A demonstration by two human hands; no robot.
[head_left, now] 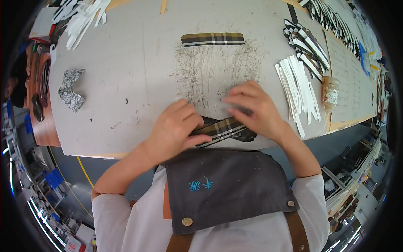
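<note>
The strip [222,130] under both hands is woven plaid cloth, matt, in brown, black and white; the left hand [174,130] and right hand [252,109] press bare fingers on it. A second plaid piece [213,39] looks like the same cloth, flat and smooth. The board [126,71] is grey, matt card or paperboard, scuffed and scribbled with fine dark scratches. The white strips [298,88] look like stiff paper or thin plastic, smooth. The apron [226,185] is dark matt cloth with dull metal studs and brown leather-like straps. The patterned piece [71,89] looks like speckled grey cloth.
</note>
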